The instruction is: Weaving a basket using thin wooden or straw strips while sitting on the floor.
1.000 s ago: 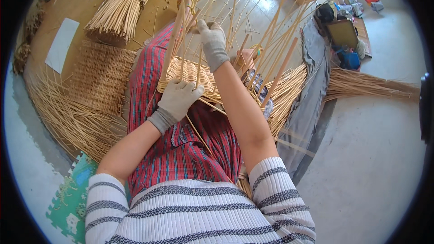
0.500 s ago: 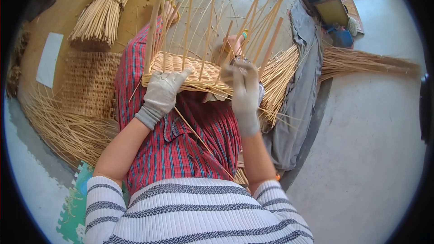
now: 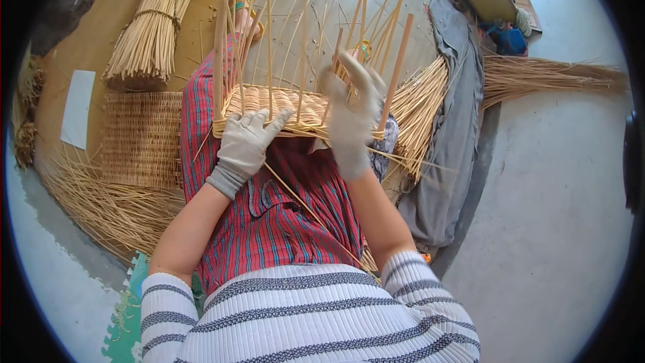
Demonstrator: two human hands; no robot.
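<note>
A partly woven wicker basket, with a flat woven base and long upright stakes, rests across my lap on a red plaid cloth. My left hand, in a pale work glove, grips the basket's near edge at the left, with the thumb pointing right along it. My right hand, gloved too, is raised by the right end of the basket among the stakes. Its fingers are apart, slightly blurred, and nothing shows in them. One loose cane slants from the near edge down toward my waist.
At the far left lies a tied bundle of canes, with a woven panel and loose canes nearer. More canes lie right of the basket beside a grey cloth. Another bundle is on the floor beyond.
My right hand has opened from a more closed pose near the stakes, its fingers now spread and raised. The left hand keeps its hold; the view has shifted slightly.
</note>
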